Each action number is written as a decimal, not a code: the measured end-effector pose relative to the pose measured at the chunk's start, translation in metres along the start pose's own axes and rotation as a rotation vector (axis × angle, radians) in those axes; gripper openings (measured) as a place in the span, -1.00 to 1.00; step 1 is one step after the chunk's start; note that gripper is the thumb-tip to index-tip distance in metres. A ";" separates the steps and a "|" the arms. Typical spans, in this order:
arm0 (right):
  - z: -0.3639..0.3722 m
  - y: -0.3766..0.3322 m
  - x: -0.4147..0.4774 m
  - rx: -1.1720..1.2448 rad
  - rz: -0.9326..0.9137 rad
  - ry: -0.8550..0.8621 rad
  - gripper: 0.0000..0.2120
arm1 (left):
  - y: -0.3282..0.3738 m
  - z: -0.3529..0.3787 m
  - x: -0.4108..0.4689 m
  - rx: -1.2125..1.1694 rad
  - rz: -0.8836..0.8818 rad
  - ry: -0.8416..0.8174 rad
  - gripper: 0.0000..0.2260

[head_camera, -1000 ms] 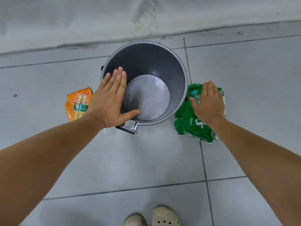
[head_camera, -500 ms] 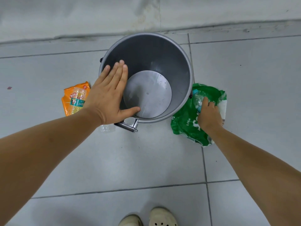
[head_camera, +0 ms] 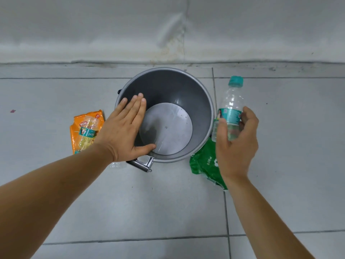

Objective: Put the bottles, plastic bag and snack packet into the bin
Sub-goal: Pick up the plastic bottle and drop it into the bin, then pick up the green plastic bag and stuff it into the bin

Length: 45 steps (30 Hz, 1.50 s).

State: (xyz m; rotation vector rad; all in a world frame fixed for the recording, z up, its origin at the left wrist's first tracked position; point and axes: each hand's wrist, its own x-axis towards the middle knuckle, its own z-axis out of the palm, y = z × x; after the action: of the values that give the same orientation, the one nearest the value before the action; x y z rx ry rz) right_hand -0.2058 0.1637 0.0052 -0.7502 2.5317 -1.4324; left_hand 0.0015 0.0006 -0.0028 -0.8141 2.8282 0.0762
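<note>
A grey metal bin (head_camera: 203,101) stands open on the tiled floor, with nothing inside. My left hand (head_camera: 124,131) hovers flat over its left rim, fingers together, holding nothing. My right hand (head_camera: 237,141) grips a clear bottle with a teal cap (head_camera: 231,101), upright just right of the bin's rim. Below that hand a green plastic bag (head_camera: 202,165) lies on the floor against the bin. Left of the bin an orange snack packet (head_camera: 77,135) lies flat with a second clear bottle (head_camera: 87,132) resting on it.
A grey wall with a skirting edge (head_camera: 168,62) runs just behind the bin. A metal handle (head_camera: 141,164) sticks out at the bin's near side. Tiled floor (head_camera: 149,202) stretches toward me.
My right hand closed on the bottle lying on the green bag and lifted it up beside the bin's rim. My left hand stayed over the bin's left rim.
</note>
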 end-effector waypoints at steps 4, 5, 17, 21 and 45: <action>0.026 -0.024 -0.024 -0.030 -0.143 -0.202 -0.51 | 0.001 0.000 -0.001 -0.014 0.001 0.001 -0.08; 0.031 -0.025 -0.029 -0.043 -0.168 -0.255 -0.47 | 0.001 0.000 -0.001 -0.017 -0.001 0.003 -0.07; 0.017 0.087 -0.043 -0.303 0.037 -0.323 -0.26 | 0.001 -0.001 -0.001 -0.051 -0.007 0.006 -0.05; 0.015 0.138 -0.053 -0.777 0.100 -0.869 -0.05 | 0.001 0.001 -0.001 -0.063 -0.004 0.011 -0.05; -0.006 -0.007 0.001 -0.293 -0.099 -0.119 -0.66 | 0.000 0.002 -0.001 -0.123 0.005 0.032 -0.02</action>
State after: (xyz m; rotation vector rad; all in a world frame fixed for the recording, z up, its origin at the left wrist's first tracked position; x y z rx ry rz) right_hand -0.2059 0.1648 0.0147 -0.9856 2.6739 -1.0165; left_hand 0.0025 0.0016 -0.0042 -0.8405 2.8788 0.2427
